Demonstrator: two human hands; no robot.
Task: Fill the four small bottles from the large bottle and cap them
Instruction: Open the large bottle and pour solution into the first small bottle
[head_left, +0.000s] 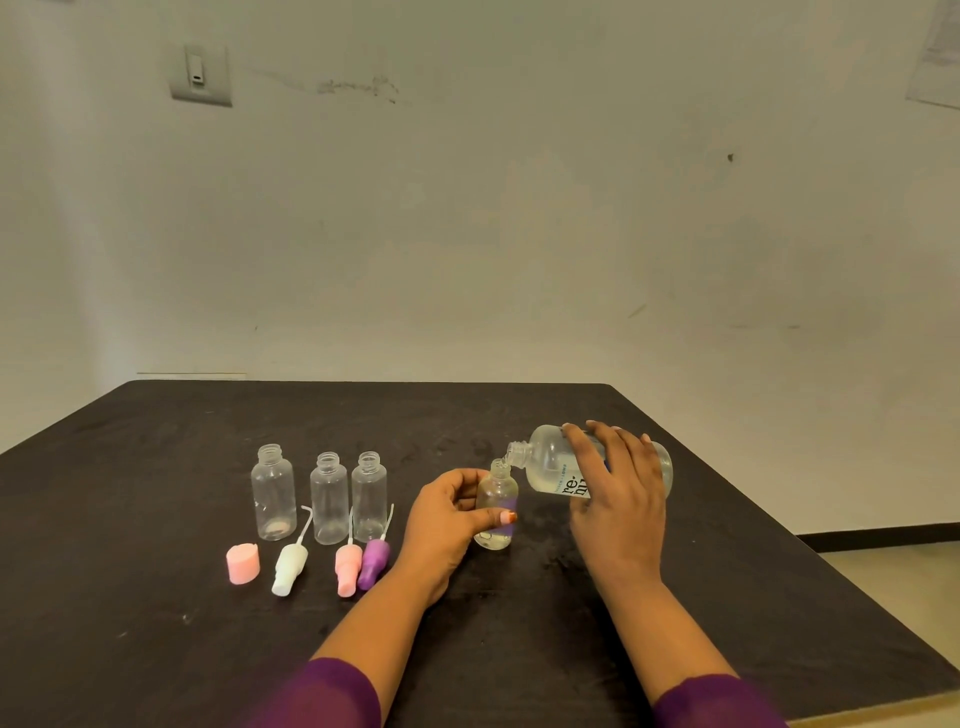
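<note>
So the large bottle (548, 462) is tipped almost flat in my right hand (618, 499), neck pointing left and a bit down. My fingers (579, 441) are wrapped over the top of its body, grasping it, and clear liquid sits along its lower side. Its open mouth is right at the mouth of the small bottle (496, 491) I'm filling. That one stands upright on the bench (156, 649), a little right of the middle. I honestly can't tell how much is in it, it's all clear on clear.

My left hand (441, 519) is grasping that small bottle from the left side, thumb (498, 517) across the front and the other fingers curled round behind.

To the left, three more small bottles stand upright in a row with no tops on. The tallest bottle (274, 491) is on the far left, then the middle bottle (329, 499), and the third bottle (369, 493) is just beside that one. All three look empty.

In front of them the tops lie in a loose line. There's a pink cap (243, 564) on the left, then a white spray top (289, 566), a pink spray top (347, 569) and a purple spray top (373, 564). The spray tops lie on their sides with their thin tubes pointing back at the bottles, and the pink and purple ones are touching or very nearly.

The bench is dark and a bit scuffed. Purple sleeves (332, 696) show on both my arms. Behind it there's a pale wall with a switch (200, 75) up on the left and a sheet of paper (935, 57) at the top right.
</note>
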